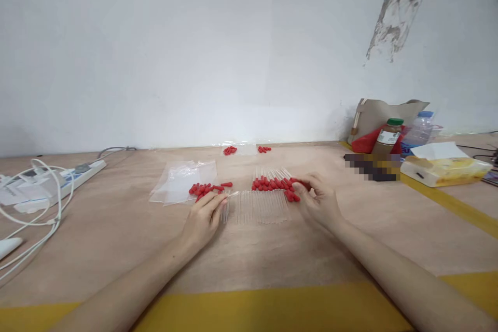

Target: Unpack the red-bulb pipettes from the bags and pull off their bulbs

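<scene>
Between the thumb and fingers of my left hand (201, 219) is a thin clear dropper tube (232, 194), pointing to the right. My right hand (321, 203) is closed at the right end of a row of red-bulbed droppers (269, 183), its fingertips on a red rubber bulb (293, 180). The droppers' clear stems point toward the wall. Just below that row lie several bare clear tubes (268, 207), side by side. A few loose red bulbs (290, 196) sit beside my right fingers. More red bulbs (202, 188) are heaped behind my left hand, partly covered by it.
Clear plastic bags (181, 181) lie left of centre. Small groups of red bulbs (230, 150) rest on plastic near the wall. A power strip (78, 181) with white cables stands left. At right are a paper bag (385, 114), bottles (389, 137) and a tissue pack (445, 166).
</scene>
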Demonstrator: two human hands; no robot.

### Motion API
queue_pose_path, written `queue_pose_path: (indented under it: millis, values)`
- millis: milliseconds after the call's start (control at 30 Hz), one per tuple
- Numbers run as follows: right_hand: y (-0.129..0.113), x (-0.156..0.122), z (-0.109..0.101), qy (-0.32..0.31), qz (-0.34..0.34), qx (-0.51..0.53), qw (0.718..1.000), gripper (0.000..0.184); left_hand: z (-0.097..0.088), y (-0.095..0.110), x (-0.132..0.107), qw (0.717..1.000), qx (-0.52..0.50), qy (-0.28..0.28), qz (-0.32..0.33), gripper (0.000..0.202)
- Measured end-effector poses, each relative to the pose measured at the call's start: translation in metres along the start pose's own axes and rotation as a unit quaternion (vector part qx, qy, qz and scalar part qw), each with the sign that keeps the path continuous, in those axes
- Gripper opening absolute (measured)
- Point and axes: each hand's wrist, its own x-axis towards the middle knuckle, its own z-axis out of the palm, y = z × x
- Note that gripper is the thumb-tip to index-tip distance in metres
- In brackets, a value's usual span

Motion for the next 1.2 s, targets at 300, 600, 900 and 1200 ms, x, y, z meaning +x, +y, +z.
queue_pose_path:
  millis: [300, 600, 900, 1200]
  values:
    - [0.052, 0.016, -0.015, -0.063, 0.222, 0.019, 0.973, 0.030, 0.012, -0.018, 0.009, 0.999, 0.040, -0.001, -0.010, 0.028]
    - [0.055, 0.011, -0.014, -0.134, 0.268, 0.019, 0.954, 0.024, 0.019, -0.015, 0.014, 0.995, 0.048, -0.052, 0.068, 0.015]
    - [0.057, 0.009, -0.018, -0.193, 0.331, 0.033, 0.923, 0.026, 0.010, -0.005, 0.007, 0.989, -0.009, -0.134, 0.057, 0.011]
    - [0.069, 0.001, -0.002, -0.170, 0.312, 0.029, 0.934, 0.025, 0.011, -0.013, 0.004, 0.982, -0.022, -0.184, 0.028, 0.026]
